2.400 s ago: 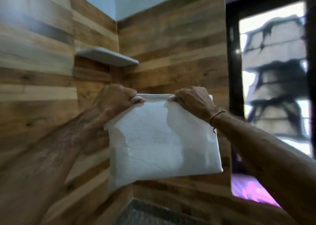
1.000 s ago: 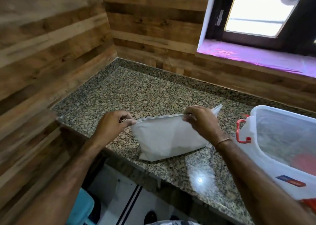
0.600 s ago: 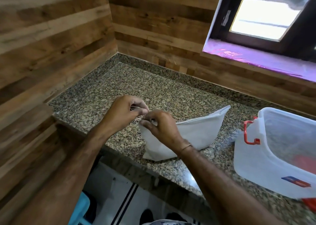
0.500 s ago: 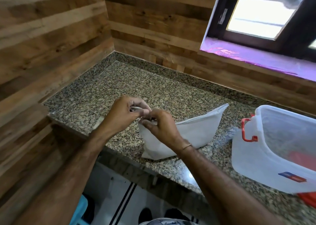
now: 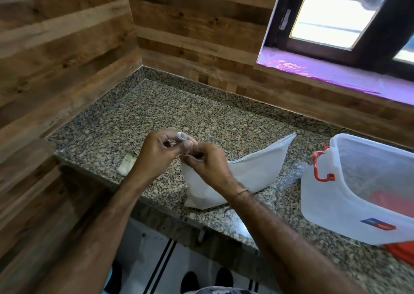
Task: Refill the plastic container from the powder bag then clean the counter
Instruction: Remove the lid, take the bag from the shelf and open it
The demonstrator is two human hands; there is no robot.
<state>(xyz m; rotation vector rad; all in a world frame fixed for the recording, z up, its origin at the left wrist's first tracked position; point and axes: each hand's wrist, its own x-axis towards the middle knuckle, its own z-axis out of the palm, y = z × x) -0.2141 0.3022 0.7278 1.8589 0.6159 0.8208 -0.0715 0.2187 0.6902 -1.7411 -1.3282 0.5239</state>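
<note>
Both hands work at the near-left corner of the powder bag on the desk.

The left hand (image 5: pixel 161 152) and right hand (image 5: pixel 207 166) meet fingertip to fingertip, each pinched narrow on the top-left corner of the white bag (image 5: pixel 253 173), apparently tearing or picking it open. The bag rests on the granite desk (image 5: pixel 201 110) near its front edge, its long top edge running from the hands up and to the right, toward the open plastic container (image 5: pixel 358 181). That container stands to the right, near the bag's far tip but apart from it, so the right hand is the nearer one for tipping powder across. A small pale scrap (image 5: pixel 127 165) lies left of the left wrist.
</note>
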